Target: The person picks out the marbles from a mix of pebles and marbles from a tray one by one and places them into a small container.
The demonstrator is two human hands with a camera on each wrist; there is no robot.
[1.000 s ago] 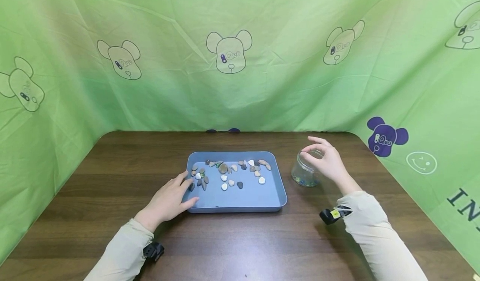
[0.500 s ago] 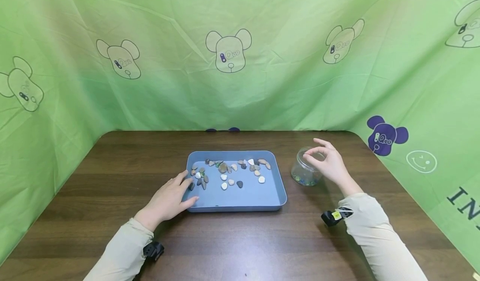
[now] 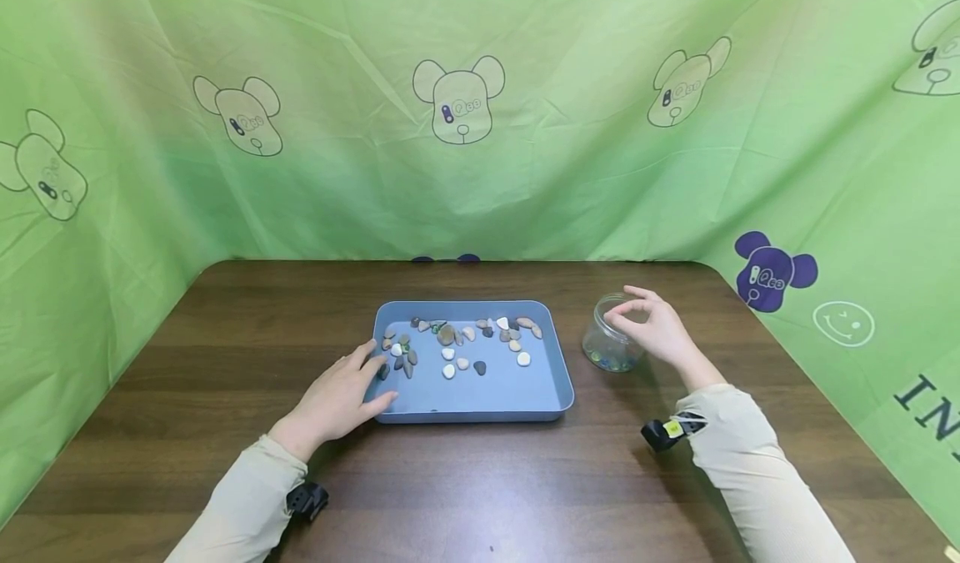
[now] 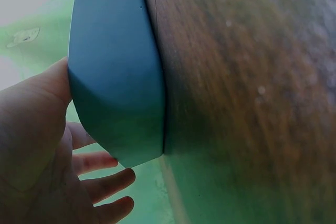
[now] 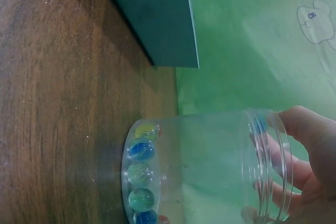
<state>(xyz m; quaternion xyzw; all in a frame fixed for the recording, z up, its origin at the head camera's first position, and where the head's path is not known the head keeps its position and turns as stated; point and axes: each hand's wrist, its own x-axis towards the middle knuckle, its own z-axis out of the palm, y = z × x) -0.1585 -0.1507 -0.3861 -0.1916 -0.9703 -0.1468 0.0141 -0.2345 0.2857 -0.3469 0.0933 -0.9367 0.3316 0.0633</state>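
My left hand [image 3: 339, 402] rests at the left rim of a shallow blue tray [image 3: 472, 400], fingers relaxed over the edge and thumb inside the near-left corner. The left wrist view shows that hand [image 4: 37, 145] against the outer tray wall [image 4: 115, 77]. My right hand [image 3: 660, 329] is over the mouth of a clear jar [image 3: 609, 338], index finger and thumb brought near each other. Seen from the right wrist, its fingers [image 5: 296, 174] show at and through the jar's rim. Whether anything is between the fingertips cannot be made out. Several glass marbles [image 5: 140, 174] lie on the jar bottom.
Pebbles in grey, white and brown [image 3: 446, 335] are spread over the back and left of the tray, with small green pieces [image 3: 437, 326] among them. The brown wooden table [image 3: 480, 488] is bordered by a green printed curtain [image 3: 525, 196] behind and at both sides.
My right hand has shifted slightly right and down over the jar mouth. My left hand, the tray and the jar stay where they were.
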